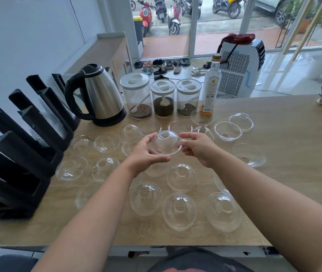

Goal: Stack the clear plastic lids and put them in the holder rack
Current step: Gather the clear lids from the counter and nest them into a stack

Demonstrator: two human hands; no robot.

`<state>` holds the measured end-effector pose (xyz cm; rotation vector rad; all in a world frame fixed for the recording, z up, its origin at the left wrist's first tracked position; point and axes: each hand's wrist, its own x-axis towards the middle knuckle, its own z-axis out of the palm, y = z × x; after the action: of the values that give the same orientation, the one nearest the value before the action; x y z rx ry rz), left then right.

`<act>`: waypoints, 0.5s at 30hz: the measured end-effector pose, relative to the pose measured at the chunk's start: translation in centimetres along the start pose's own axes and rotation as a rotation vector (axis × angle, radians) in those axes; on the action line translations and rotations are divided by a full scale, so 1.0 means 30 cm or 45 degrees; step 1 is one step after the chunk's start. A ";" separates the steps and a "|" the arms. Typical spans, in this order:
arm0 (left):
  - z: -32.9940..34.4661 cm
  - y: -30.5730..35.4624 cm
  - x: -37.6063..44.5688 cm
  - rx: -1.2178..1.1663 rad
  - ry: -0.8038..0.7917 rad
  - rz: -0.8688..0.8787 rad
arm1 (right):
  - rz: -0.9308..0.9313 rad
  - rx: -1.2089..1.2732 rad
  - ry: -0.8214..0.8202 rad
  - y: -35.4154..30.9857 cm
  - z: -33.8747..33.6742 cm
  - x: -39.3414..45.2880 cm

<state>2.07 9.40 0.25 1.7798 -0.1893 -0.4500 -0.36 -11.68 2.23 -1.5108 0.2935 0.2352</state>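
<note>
We hold one domed lid [166, 143] above the surface [274, 134]: left hand [146, 152] and right hand [200, 147] grips both clamped on its rim.

Light wooden table [274, 122] carries many clear dome lids [179, 211] scattered singly, black holder rack [18, 154] at left edge, steel kettle [99, 95], three jars [165, 100] in row, tall bottle [211, 85] beside jars.
</note>
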 end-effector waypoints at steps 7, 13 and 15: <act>0.077 0.028 0.101 0.562 -0.027 0.104 | 0.117 0.006 0.204 0.040 -0.058 0.008; 0.135 0.045 0.182 0.854 -0.151 0.146 | 0.204 -0.035 0.360 0.059 -0.106 0.023; 0.125 0.051 0.178 0.866 -0.172 0.163 | 0.198 -0.031 0.350 0.051 -0.105 0.019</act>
<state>5.62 3.71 -0.08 2.3812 -0.6046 -0.4428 -0.48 -14.77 0.49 -1.5464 0.6306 0.1537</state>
